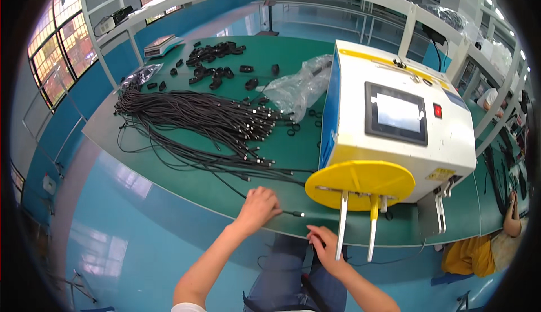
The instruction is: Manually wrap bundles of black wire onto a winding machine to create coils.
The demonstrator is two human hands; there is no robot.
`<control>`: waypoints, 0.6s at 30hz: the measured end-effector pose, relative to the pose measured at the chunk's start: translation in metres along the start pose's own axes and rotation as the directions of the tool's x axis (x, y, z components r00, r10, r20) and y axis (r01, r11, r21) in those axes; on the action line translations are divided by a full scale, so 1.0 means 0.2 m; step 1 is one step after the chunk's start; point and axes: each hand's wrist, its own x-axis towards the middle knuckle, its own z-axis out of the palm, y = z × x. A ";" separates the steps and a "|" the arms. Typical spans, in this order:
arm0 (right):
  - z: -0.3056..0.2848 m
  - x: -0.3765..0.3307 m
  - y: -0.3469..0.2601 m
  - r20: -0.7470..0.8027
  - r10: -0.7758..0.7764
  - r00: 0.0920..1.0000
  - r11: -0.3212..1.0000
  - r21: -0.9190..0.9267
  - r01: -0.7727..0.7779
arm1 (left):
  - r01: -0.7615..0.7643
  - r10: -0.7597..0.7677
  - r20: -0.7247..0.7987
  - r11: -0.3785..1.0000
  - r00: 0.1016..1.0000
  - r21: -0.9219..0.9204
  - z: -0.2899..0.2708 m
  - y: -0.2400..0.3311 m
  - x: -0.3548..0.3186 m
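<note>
Well, left hand [259, 208] grasping black plug-ended cable [292, 213]; right hand [328, 249], fingers loosely parted, yellow disc [360, 175] at its one o'clock.

Cable bundle [197, 112] on the surface [293, 47], machine [349, 137] to its right, plastic bag [298, 86] just left of the machine, clips [214, 52] behind the bundle, scale [162, 47] at back left
</note>
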 end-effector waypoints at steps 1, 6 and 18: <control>-0.01 0.01 0.00 0.007 -0.014 1.000 1.000 -0.005 0.014 | -0.007 0.007 0.004 1.000 1.000 -0.005 -0.01 0.00 0.02; -0.06 -0.08 -0.21 0.024 0.284 0.958 0.881 0.389 -0.271 | 0.032 -0.076 -0.138 0.955 0.987 -0.295 -0.16 0.35 0.02; -0.58 -0.44 -0.76 -0.594 -0.134 0.793 0.751 0.461 0.472 | -0.375 0.324 -0.190 0.831 0.927 -0.411 -0.62 0.79 0.02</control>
